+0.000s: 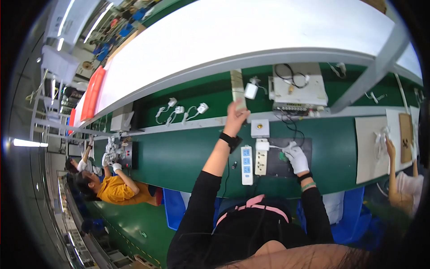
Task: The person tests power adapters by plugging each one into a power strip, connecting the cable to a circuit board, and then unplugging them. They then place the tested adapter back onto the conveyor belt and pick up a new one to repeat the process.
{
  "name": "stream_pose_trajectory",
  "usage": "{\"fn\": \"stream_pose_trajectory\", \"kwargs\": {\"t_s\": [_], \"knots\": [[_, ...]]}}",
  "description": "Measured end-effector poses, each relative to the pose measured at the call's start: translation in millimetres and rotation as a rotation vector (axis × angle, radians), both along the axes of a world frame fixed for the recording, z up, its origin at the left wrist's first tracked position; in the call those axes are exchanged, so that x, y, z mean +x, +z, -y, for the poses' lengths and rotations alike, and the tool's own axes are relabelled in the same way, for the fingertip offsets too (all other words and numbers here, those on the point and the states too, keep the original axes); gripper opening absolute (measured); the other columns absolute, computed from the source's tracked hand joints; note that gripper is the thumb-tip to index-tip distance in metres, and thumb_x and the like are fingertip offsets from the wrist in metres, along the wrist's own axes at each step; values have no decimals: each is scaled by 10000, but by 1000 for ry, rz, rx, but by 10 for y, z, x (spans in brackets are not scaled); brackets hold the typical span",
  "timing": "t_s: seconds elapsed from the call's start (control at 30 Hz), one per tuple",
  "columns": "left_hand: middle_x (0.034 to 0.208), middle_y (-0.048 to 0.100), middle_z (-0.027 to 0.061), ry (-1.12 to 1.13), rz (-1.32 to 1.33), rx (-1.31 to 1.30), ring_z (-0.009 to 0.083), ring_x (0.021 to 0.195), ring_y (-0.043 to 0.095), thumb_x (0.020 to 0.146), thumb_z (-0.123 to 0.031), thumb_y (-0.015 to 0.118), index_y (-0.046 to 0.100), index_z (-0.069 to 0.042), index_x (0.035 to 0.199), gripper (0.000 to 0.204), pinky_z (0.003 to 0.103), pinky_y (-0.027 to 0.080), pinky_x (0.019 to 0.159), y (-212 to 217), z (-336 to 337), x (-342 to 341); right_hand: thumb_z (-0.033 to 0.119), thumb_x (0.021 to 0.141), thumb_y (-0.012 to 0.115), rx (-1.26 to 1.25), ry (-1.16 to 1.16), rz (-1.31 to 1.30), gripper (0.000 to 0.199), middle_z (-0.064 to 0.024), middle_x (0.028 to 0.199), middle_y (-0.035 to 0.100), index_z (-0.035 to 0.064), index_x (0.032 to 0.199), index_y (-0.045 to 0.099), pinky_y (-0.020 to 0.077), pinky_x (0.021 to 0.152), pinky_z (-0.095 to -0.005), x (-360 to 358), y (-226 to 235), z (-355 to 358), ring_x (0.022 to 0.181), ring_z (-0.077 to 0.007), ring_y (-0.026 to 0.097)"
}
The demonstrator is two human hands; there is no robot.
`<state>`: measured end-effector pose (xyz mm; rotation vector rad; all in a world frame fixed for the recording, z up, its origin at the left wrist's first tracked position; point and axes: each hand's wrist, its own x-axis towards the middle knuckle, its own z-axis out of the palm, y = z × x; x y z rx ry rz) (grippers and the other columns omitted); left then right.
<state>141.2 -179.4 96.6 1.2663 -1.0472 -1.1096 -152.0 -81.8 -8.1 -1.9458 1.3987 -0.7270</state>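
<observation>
My bare left hand (236,117) reaches across the bench's back ledge, fingers stretched out and slightly blurred over the end of a beige strip (237,83). Just beyond the fingertips is a white power adapter (251,91), apart from the hand. In a white glove, my right hand (296,159) closes on the white cable (278,147) of a second adapter (262,144). That adapter sits at the far end of a beige power strip (260,163). Beside the gloved fingers lies a small green piece (282,156) on a dark mat (289,169). The glove hides the cable's end.
A white-and-blue power strip (247,166) and a white box with a round button (260,128) stand nearby. Behind the ledge are a white instrument (299,87) and several corded adapters (179,110). A white shelf (251,31) overhangs the bench. Co-workers sit at both sides.
</observation>
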Motion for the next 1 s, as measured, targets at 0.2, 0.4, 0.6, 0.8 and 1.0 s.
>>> {"fn": "stream_pose_trajectory", "kwargs": {"t_s": [0.2, 0.4, 0.6, 0.8, 1.0], "knots": [[912, 617, 21, -110, 188, 394, 134, 774, 594, 842, -166, 552, 549, -104, 1090, 255, 277, 488, 690, -760, 154, 907, 100, 754, 612, 76, -54, 34, 246, -153, 906, 561, 59, 997, 611, 438, 768, -372, 24, 168, -42, 870, -322, 541], [1109, 545, 147, 122, 1415, 355, 300, 999, 536, 783, -180, 580, 537, -93, 1088, 319, 429, 455, 827, -1040, 707, 1707, 69, 712, 642, 109, -200, -122, 438, -181, 1030, 530, 34, 1133, 525, 439, 785, -391, -101, -29, -513, 892, -339, 525], [1129, 530, 142, 60, 1381, 783, 314, 1071, 490, 819, -209, 538, 496, -102, 1152, 352, 458, 428, 857, -1449, 893, 1994, 34, 679, 677, 130, -196, -140, 466, -178, 1042, 525, 1, 1120, 530, 452, 787, -368, -23, -74, -566, 900, -306, 534], [1115, 541, 162, -335, 1752, 702, 309, 1048, 512, 812, -247, 552, 459, -104, 1176, 402, 444, 441, 808, -1356, 637, 1932, 77, 741, 654, 299, -311, 42, 345, -168, 1016, 583, -16, 1066, 581, 453, 813, -330, -133, -24, -297, 915, -272, 567], [1073, 564, 159, -260, 1496, 631, 302, 994, 544, 772, -287, 599, 439, -86, 1198, 497, 407, 445, 783, 182, -237, 1486, 111, 802, 613, 303, -364, 244, 259, -140, 1005, 623, -18, 1027, 612, 452, 829, -309, -318, 258, -157, 928, -232, 590]]}}
